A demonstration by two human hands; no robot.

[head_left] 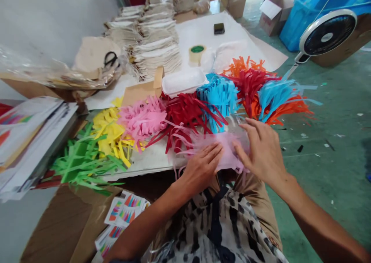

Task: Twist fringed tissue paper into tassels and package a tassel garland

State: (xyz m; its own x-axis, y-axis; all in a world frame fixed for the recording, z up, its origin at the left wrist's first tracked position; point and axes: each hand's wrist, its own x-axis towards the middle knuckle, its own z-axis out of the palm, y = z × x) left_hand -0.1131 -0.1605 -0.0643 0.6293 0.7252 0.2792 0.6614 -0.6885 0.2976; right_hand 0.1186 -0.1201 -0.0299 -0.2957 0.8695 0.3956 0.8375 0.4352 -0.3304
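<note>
A sheet of pale lilac fringed paper (pixel 228 151) lies at the table's front edge, with its cut strips fanning left. My left hand (pixel 203 162) rests flat on it, fingers stretched out. My right hand (pixel 261 151) is open at the sheet's right end, thumb and fingers spread apart; I cannot tell whether it touches the paper. Just beyond the sheet lie fringed bundles: blue (pixel 220 96), dark red (pixel 185 110) and pink (pixel 143 116). Further left are a yellow bundle (pixel 108 129) and a green one (pixel 84 158).
Orange fringes (pixel 292 108) hang past the table's right edge near a fan (pixel 327 35). Behind the bundles stand a white plastic tray (pixel 184 82), a tape roll (pixel 197 55), a phone (pixel 219 28) and stacked cloth-like bundles (pixel 156 50). Scissors (pixel 110 58) lie at left. Printed cards (pixel 127 209) sit below.
</note>
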